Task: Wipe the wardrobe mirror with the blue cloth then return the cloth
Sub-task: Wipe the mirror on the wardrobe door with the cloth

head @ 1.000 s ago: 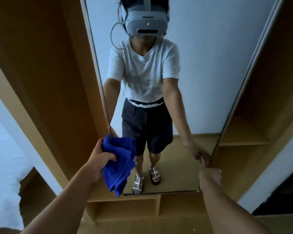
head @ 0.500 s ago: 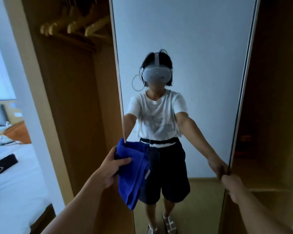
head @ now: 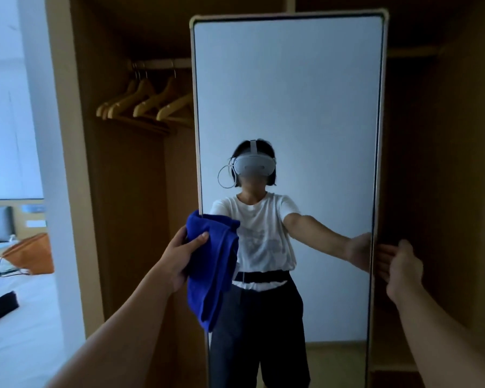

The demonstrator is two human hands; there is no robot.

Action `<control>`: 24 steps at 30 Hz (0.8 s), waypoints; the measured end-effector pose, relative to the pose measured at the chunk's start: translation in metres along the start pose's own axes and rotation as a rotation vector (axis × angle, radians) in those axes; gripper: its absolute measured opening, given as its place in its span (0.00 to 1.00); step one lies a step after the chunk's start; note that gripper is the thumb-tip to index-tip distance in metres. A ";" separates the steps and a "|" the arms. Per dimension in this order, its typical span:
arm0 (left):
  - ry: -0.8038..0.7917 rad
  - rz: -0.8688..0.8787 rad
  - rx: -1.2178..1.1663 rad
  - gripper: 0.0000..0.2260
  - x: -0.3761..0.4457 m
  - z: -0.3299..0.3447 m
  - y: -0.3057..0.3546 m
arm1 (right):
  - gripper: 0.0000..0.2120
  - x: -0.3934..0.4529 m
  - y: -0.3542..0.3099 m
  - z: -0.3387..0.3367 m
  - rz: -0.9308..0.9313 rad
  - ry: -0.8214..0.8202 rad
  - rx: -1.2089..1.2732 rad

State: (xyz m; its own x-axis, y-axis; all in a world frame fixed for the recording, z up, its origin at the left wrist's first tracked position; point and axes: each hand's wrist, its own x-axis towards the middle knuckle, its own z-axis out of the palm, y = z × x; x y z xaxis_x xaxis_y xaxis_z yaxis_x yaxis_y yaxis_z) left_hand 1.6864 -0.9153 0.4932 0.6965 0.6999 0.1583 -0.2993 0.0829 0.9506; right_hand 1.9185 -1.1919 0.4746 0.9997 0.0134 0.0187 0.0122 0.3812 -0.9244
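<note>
A tall wardrobe mirror [head: 289, 88] in a pale frame stands upright before me and reflects a person in a headset. My left hand [head: 181, 254] grips a bunched blue cloth [head: 212, 264] at the mirror's left edge, about mid-height; the cloth hangs down in front of the glass. My right hand [head: 401, 266] is at the mirror's right edge, fingers apart and flat beside the frame, holding nothing that I can see.
Wooden hangers [head: 146, 103] hang on a rail in the open wardrobe left of the mirror. A dark wardrobe compartment [head: 437, 191] lies to the right. A white bed [head: 14, 326] with an orange bag [head: 30, 254] and a black item sits at far left.
My view has tilted upward, so the mirror's top now shows. My left hand with the cloth has risen along the left edge. My right hand has opened from its hold on the right edge.
</note>
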 end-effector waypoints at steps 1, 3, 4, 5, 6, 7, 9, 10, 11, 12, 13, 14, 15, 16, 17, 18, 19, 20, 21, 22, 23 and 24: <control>0.002 0.014 0.008 0.14 0.002 0.003 0.006 | 0.24 0.003 -0.012 0.005 -0.036 -0.025 -0.010; 0.008 0.039 0.015 0.14 0.005 0.008 0.017 | 0.30 0.008 -0.039 0.014 -0.081 -0.067 -0.043; 0.010 0.055 0.014 0.13 0.006 0.011 0.021 | 0.32 0.011 -0.051 0.020 -0.115 -0.088 -0.048; 0.013 0.070 0.012 0.13 0.008 0.013 0.025 | 0.33 0.015 -0.062 0.025 -0.123 -0.095 -0.062; 0.017 0.080 0.009 0.14 0.010 0.015 0.029 | 0.33 0.019 -0.071 0.029 -0.133 -0.100 -0.074; 0.024 0.085 0.006 0.16 0.012 0.017 0.033 | 0.33 0.017 -0.081 0.034 -0.139 -0.120 -0.094; 0.036 0.098 0.018 0.18 0.017 0.020 0.042 | 0.31 0.013 -0.097 0.045 -0.155 -0.161 -0.089; 0.037 0.109 0.030 0.18 0.019 0.022 0.048 | 0.29 0.013 -0.104 0.051 -0.176 -0.165 -0.079; 0.033 0.122 0.039 0.18 0.022 0.024 0.055 | 0.27 0.013 -0.109 0.057 -0.198 -0.164 -0.066; 0.033 0.133 0.049 0.17 0.024 0.026 0.061 | 0.26 0.018 -0.113 0.062 -0.229 -0.154 -0.059; 0.033 0.152 0.059 0.17 0.028 0.027 0.067 | 0.25 0.018 -0.117 0.067 -0.248 -0.139 -0.057; 0.033 0.170 0.067 0.16 0.030 0.029 0.074 | 0.25 0.021 -0.120 0.070 -0.260 -0.134 -0.051; 0.030 0.189 0.065 0.15 0.033 0.031 0.081 | 0.26 0.022 -0.125 0.073 -0.268 -0.134 -0.038; 0.034 0.207 0.067 0.15 0.037 0.033 0.087 | 0.27 0.025 -0.128 0.077 -0.273 -0.141 -0.022; 0.044 0.215 0.073 0.16 0.038 0.036 0.094 | 0.28 0.024 -0.132 0.079 -0.279 -0.156 -0.014; 0.068 0.216 0.080 0.18 0.041 0.038 0.101 | 0.28 0.023 -0.135 0.082 -0.283 -0.163 -0.008; 0.084 0.216 0.091 0.19 0.044 0.039 0.107 | 0.28 0.020 -0.137 0.084 -0.284 -0.153 -0.013; 0.098 0.218 0.099 0.21 0.047 0.041 0.115 | 0.27 0.022 -0.137 0.086 -0.288 -0.134 -0.025; 0.088 0.216 0.097 0.24 0.049 0.043 0.124 | 0.25 0.024 -0.135 0.087 -0.301 -0.120 -0.031; 0.057 0.212 0.097 0.29 0.053 0.043 0.132 | 0.25 0.026 -0.132 0.087 -0.306 -0.127 -0.034; 0.032 0.223 0.086 0.32 0.059 0.044 0.141 | 0.25 0.028 -0.130 0.088 -0.308 -0.139 -0.029; 0.013 0.242 0.077 0.34 0.062 0.047 0.150 | 0.26 0.030 -0.129 0.089 -0.303 -0.143 -0.026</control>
State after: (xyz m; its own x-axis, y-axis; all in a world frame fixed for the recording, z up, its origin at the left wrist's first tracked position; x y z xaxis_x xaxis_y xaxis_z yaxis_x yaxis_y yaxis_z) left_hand 1.7151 -0.8930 0.6581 0.6021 0.7017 0.3809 -0.4055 -0.1422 0.9030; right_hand 1.9448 -1.1589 0.6285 0.9376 0.0334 0.3462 0.3112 0.3638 -0.8779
